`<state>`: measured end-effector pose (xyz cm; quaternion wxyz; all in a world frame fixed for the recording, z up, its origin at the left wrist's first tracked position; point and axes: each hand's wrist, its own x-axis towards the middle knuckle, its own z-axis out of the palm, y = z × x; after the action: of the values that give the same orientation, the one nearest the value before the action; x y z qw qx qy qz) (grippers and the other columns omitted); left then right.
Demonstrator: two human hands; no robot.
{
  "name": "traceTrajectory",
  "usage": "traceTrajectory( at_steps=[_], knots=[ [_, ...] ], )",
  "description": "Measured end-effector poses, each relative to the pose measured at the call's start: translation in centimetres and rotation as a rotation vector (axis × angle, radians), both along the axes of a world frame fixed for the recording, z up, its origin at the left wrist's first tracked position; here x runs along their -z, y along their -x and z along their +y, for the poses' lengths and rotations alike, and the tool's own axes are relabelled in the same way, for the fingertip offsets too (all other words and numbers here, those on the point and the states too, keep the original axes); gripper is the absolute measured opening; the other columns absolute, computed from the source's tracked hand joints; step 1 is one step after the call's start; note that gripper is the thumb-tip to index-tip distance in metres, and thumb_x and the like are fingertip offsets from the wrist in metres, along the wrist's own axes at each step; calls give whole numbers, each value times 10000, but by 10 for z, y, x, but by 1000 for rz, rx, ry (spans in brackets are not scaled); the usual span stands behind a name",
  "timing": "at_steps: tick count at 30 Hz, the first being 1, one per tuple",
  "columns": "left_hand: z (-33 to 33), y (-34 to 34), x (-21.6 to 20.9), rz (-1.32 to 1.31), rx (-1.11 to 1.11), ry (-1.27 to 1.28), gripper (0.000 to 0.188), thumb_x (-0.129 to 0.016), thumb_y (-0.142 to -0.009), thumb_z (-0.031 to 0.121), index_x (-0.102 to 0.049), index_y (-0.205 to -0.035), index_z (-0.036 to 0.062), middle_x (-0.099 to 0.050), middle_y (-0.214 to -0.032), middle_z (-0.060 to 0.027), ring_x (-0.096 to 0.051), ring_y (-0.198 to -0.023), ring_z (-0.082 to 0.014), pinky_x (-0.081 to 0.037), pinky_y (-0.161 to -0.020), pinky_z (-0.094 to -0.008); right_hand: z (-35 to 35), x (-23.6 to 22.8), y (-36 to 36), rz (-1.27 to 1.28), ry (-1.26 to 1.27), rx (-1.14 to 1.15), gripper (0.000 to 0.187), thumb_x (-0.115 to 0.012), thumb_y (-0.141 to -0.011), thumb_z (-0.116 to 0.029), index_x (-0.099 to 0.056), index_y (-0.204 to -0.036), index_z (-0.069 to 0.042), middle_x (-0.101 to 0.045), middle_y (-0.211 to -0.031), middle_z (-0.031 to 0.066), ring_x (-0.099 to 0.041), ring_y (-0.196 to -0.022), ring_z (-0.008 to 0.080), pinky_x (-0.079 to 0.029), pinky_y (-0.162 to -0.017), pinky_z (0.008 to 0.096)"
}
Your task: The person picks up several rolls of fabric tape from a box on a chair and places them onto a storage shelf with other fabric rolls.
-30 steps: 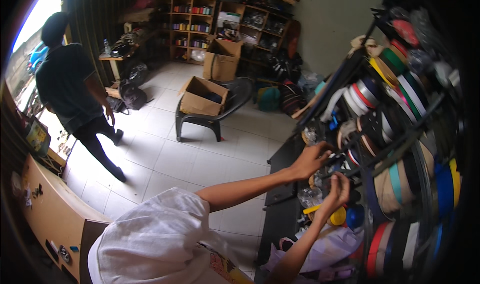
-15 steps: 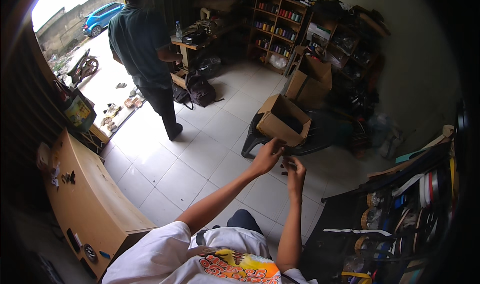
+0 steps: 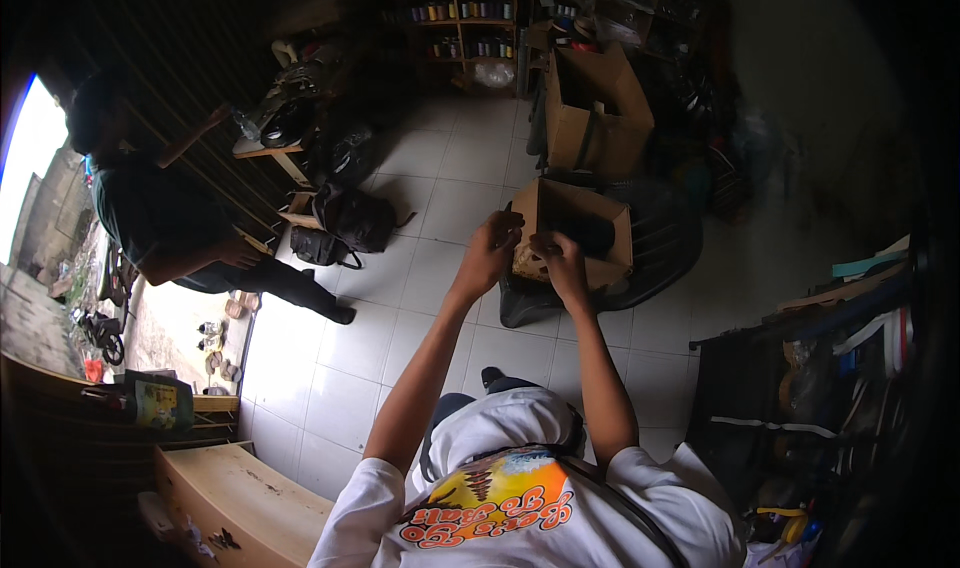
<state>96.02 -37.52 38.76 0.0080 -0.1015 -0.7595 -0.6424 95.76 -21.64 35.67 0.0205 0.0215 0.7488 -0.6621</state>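
Both my arms reach forward, side by side, over the near edge of an open cardboard box. My left hand has its fingers curled together at the box's left corner, and a small dark tip shows above them. Close on its right is my right hand, its fingers bent inward in a pinch before the box's front wall. Whatever lies between the fingers is too small and dim to name. Something dark lies inside the box. The box rests on a black plastic chair.
A second open cardboard box stands behind the first. At left, a person in dark clothes stands by the doorway. Backpacks lie on the tiled floor. A thread shelf is at the back, a wooden desk at lower left, a cluttered rack at right.
My view has swung round, and the room sits differently in it. My hands have come nearer the box. The person by the door has turned and now holds one arm out.
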Motion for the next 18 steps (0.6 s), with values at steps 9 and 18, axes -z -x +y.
traceTrajectory(
  at_steps=[9, 18],
  knots=[
    [-104, 184, 40, -197, 50, -91, 287, -478, -964, 152, -547, -1199, 3, -633, -1146, -116, -635, -947, -208, -505, -806, -325, -101, 53, 175, 33, -123, -77, 171, -642, -832, -151, -661, -939, -18, -674, -805, 62, -607, -651, 135, -475, -636, 276],
    [-102, 366, 125, -257, 449, 86, 291, -472, -946, 191, -585, -1144, 11, -652, -1074, -88, -634, -897, -184, -488, -763, -307, -102, 198, 264, -246, -138, 257, 214, -677, -793, -190, -660, -917, -17, -662, -904, 105, -654, -815, 205, -506, -721, 320]
  ],
)
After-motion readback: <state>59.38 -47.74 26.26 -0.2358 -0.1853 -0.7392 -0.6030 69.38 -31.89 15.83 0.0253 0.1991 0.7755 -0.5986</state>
